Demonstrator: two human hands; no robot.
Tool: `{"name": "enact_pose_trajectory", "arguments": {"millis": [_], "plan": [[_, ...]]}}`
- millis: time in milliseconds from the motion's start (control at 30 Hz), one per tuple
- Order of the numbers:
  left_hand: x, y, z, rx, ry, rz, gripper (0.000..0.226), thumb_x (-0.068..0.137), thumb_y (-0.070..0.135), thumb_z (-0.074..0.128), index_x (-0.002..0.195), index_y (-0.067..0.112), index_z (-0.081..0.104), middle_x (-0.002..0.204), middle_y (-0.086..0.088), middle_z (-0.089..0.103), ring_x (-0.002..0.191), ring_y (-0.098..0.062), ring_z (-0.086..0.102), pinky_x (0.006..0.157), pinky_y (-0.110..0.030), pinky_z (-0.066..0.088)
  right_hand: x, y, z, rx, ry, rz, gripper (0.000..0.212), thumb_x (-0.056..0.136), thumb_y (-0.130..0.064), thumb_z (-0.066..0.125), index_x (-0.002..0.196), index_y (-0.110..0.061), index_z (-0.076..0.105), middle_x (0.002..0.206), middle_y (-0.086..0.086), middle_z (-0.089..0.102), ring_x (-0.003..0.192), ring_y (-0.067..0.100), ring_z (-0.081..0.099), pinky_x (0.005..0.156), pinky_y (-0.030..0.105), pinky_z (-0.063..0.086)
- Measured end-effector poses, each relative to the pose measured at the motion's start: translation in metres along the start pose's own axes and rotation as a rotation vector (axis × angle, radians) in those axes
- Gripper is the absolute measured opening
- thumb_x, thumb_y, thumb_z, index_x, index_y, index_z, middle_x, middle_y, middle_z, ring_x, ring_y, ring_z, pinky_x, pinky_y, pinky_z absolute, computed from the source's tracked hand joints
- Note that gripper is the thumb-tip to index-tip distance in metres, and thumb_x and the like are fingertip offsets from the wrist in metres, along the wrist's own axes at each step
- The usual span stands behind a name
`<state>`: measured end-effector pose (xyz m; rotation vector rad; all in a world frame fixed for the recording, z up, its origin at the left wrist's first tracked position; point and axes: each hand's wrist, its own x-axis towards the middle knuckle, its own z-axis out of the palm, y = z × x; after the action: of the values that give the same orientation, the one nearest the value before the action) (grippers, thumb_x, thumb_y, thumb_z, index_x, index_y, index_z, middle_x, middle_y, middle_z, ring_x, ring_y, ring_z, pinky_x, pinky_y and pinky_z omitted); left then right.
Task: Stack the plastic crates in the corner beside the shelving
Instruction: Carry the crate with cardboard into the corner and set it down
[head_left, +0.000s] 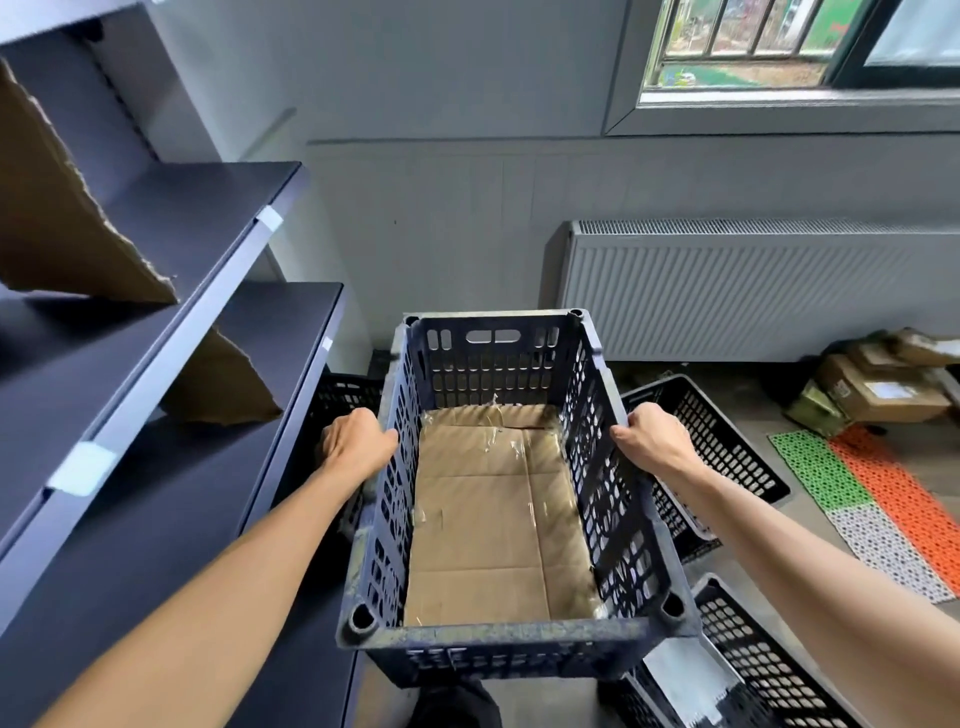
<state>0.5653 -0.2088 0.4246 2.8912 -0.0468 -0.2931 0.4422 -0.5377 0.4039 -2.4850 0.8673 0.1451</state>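
Both hands (358, 441) gripping crate (498, 636), shelving (156, 332) left, 2 crates (727, 457) right

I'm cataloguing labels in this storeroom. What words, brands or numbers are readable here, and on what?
None can be read.
Cardboard boxes on the floor by the radiator: pale labels, too blurred to read.
White tags on the shelf edges: appear blank.
Blue crate held in both hands: no visible marking.
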Motion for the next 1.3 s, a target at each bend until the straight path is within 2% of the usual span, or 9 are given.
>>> {"name": "enact_pose_trajectory", "arguments": {"millis": [267,367,533,700,867,967,1100,1200,1300], "plan": [[0.111,0.006,-0.012,0.008,-0.043,0.048,0.037,0.086,0.026,0.058,0.058,0.015,0.037,0.055,-0.002,0.040,0.056,-0.024,0.046,0.047,-0.026,0.027,0.076,-0.052,0.006,-0.002,0.022,0.045,0.026,0.087,-0.029,0.057,0.084,-0.002,0.061,0.086,0.017,0.068,0.084,0.034,0.065,0.070,0.034,0.048],[0.143,0.012,-0.023,0.002,-0.056,0.063,0.035,0.086,0.026,0.057,0.060,0.015,0.037,0.056,-0.009,0.046,0.063,-0.031,0.058,0.050,-0.028,0.036,0.098,-0.068,0.005,-0.003,0.043,0.052,0.026,0.086,-0.028,0.059,0.084,-0.003,0.062,0.083,0.015,0.067,0.081,0.033,0.065,0.068,0.034,0.049],[0.189,0.019,-0.031,-0.032,-0.057,0.078,0.035,0.086,0.026,0.057,0.060,0.015,0.034,0.054,-0.001,0.034,0.050,-0.028,0.046,0.046,-0.025,0.024,0.139,-0.089,0.002,-0.003,0.037,0.060,0.023,0.084,-0.028,0.058,0.081,-0.006,0.062,0.078,0.013,0.066,0.074,0.031,0.064,0.066,0.034,0.052],[0.225,0.033,-0.026,-0.043,-0.056,0.055,0.035,0.087,0.026,0.057,0.061,0.015,0.037,0.054,-0.001,0.037,0.050,-0.020,0.037,0.046,-0.026,0.024,0.185,-0.101,-0.002,-0.027,0.042,0.055,0.022,0.084,-0.026,0.058,0.078,-0.005,0.061,0.076,0.012,0.064,0.072,0.031,0.061,0.065,0.033,0.046],[0.263,0.063,-0.013,-0.030,-0.064,-0.010,0.039,0.088,0.028,0.059,0.059,0.015,0.037,0.054,-0.004,0.044,0.057,-0.025,0.048,0.058,-0.031,0.036,0.247,-0.099,-0.004,-0.042,0.004,0.042,0.022,0.084,-0.025,0.059,0.077,-0.005,0.060,0.072,0.011,0.059,0.070,0.030,0.056,0.062,0.032,0.041],[0.284,0.085,-0.008,-0.024,-0.094,-0.060,0.041,0.088,0.029,0.059,0.058,0.015,0.035,0.076,-0.015,0.062,0.083,-0.035,0.066,0.074,-0.037,0.051,0.293,-0.097,-0.005,-0.057,-0.052,0.018,0.023,0.079,-0.028,0.056,0.072,-0.007,0.054,0.074,0.013,0.060,0.070,0.031,0.057,0.061,0.032,0.039],[0.309,0.110,-0.002,-0.011,-0.107,-0.142,0.043,0.089,0.032,0.060,0.058,0.016,0.035,0.058,-0.011,0.053,0.067,-0.031,0.061,0.059,-0.031,0.044,0.346,-0.100,-0.011,-0.070,-0.106,-0.027,0.022,0.082,-0.026,0.055,0.073,-0.007,0.050,0.081,0.015,0.063,0.072,0.030,0.058,0.062,0.031,0.040],[0.327,0.122,0.002,-0.035,-0.111,-0.190,0.040,0.088,0.034,0.060,0.060,0.015,0.040,0.072,-0.014,0.064,0.084,-0.035,0.067,0.066,-0.033,0.050,0.380,-0.107,-0.017,-0.084,-0.120,-0.063,0.021,0.085,-0.024,0.055,0.079,-0.005,0.050,0.085,0.015,0.061,0.079,0.032,0.060,0.065,0.032,0.041],[0.341,0.130,0.005,-0.046,-0.130,-0.230,0.037,0.087,0.037,0.059,0.060,0.013,0.048,0.066,-0.012,0.067,0.072,-0.032,0.068,0.065,-0.031,0.051,0.407,-0.115,-0.019,-0.102,-0.134,-0.080,0.019,0.087,-0.022,0.054,0.085,-0.003,0.051,0.090,0.017,0.063,0.078,0.031,0.057,0.067,0.032,0.042]]}}
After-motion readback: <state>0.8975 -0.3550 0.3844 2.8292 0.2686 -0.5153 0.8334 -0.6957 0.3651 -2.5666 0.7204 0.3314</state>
